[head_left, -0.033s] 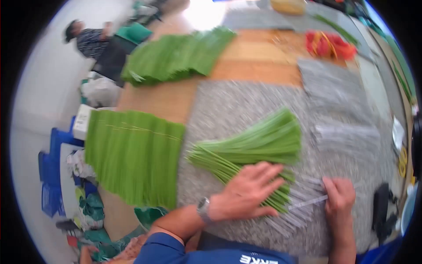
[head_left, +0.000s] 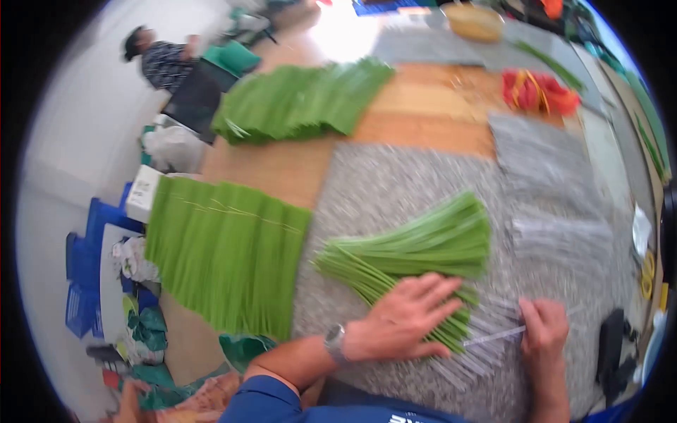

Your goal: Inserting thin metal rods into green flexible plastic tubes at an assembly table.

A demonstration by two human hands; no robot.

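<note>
My left hand lies flat, fingers spread, on a fanned bundle of long thin green stalks. The stalks are gathered at the left and widen into leafy ends at the upper right. Under and beside the palm, several thin clear strips fan out from the stalks toward the right. My right hand is closed, thumb and finger pinching the end of a thin whitish strip that reaches back toward the green bundle. The right hand's lower fingers are curled out of sight.
A grey mat covers the table. Flattened green bundles lie at left, more at the far left. Clear strips lie in a pile at right, near a black object and yellow-handled scissors. Another person sits beyond.
The whole view has shifted slightly, so things sit a little lower and further right. Both hands keep nearly the same place on the bundle and strip.
</note>
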